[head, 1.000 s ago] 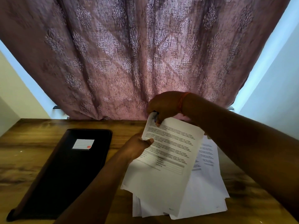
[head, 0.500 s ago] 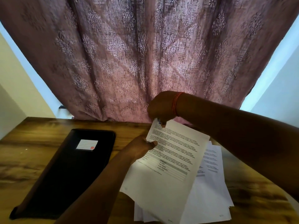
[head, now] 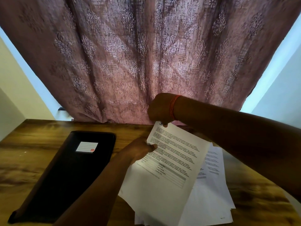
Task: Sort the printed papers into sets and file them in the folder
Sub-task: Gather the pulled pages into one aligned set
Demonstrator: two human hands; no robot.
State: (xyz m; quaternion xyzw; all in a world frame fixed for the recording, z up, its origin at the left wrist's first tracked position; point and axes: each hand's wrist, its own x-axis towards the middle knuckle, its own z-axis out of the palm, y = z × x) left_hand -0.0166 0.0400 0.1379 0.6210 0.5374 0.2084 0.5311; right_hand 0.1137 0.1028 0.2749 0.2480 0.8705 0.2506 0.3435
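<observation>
Little has been moved since the earlier frame: the printed sheet (head: 171, 162) is still being pinched at its top corner by the right hand (head: 160, 110) and at its left edge by the left hand (head: 140, 150). It is being held tilted above the loose paper stack (head: 211, 193). The closed black folder (head: 70, 173) is lying just left, on the wooden table (head: 32, 144).
</observation>
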